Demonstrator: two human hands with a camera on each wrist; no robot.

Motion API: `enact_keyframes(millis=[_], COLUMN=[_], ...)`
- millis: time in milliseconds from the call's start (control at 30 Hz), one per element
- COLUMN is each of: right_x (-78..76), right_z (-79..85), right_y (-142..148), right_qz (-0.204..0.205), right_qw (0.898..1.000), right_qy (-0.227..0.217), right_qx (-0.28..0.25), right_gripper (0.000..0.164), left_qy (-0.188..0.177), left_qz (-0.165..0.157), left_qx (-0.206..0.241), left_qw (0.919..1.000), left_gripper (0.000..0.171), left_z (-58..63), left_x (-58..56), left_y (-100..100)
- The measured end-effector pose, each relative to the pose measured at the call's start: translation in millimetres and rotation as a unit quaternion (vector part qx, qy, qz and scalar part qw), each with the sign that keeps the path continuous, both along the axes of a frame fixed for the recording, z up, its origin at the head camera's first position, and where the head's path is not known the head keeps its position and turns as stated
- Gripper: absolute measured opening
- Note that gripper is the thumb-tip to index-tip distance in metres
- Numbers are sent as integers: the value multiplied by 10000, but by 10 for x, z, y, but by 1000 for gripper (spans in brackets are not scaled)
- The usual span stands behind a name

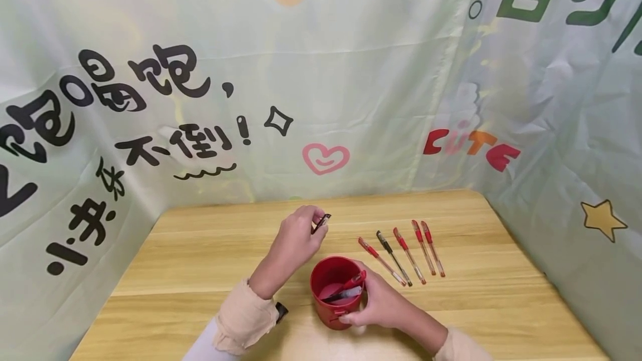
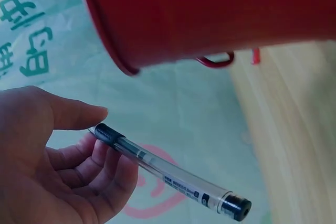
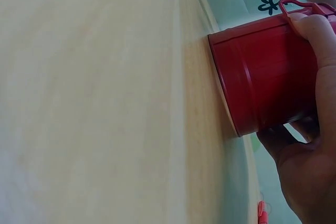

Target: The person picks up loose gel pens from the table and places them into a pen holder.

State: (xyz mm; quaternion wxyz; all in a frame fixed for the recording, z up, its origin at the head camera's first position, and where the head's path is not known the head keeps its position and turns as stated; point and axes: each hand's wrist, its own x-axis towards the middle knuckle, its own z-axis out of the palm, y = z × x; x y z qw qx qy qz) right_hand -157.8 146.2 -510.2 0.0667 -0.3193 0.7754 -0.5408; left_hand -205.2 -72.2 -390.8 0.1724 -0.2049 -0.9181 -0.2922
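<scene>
My left hand [image 1: 302, 233] is raised over the table, pinching a black gel pen [image 2: 173, 169] by its dark grip between thumb and fingers. The pen's clear barrel and black end point away from the palm in the left wrist view. Fingers and thumb of my right hand [image 1: 383, 299] grip the side of a small red bucket [image 1: 335, 316] with a wire handle [image 3: 294, 6]. Its mouth faces up, tilted slightly toward me. Inside lean a red pen [image 1: 355, 279] and a dark pen with a clear barrel [image 1: 346, 294]; the bucket's far side is partly hidden.
Several pens lie side by side on the wooden table [image 1: 200, 255], right of the bucket: red ones, such as this red pen [image 1: 408, 255], and one black pen [image 1: 393, 258]. A printed cloth [image 1: 371, 99] hangs behind the table and along its sides.
</scene>
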Motion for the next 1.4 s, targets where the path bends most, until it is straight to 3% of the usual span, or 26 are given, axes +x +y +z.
enact_keyframes(millis=[233,433,600,767,867,967,1400], right_x=[-9,-2,7,7,6,9,11], right_z=[-2,6,3,-2,4,8,21], right_y=[2,-3,-4,1,8,12,4], right_qz=[-12,-45,-91,-50,5,7,-19], right_qw=[9999,9999,9997,9995,9998,9998,9993], right_qy=[150,70,146,221,146,73,227], right_qx=[73,94,174,205,164,181,298], right_gripper=[94,93,92,90,89,86,83], left_qy=[223,413,823,1120,1078,915,331], left_qz=[-236,-480,-737,-1311,-1722,-1974,-2338], left_qx=[328,937,1353,1792,1876,1836,1717], left_qw=[9989,9936,9846,9686,9610,9586,9564], left_gripper=[19,19,19,22,22,21,22], left_z=[141,254,306,333,316,262,-30], left_x=[147,272,374,453,471,477,491], left_y=[62,111,140,159,178,197,218])
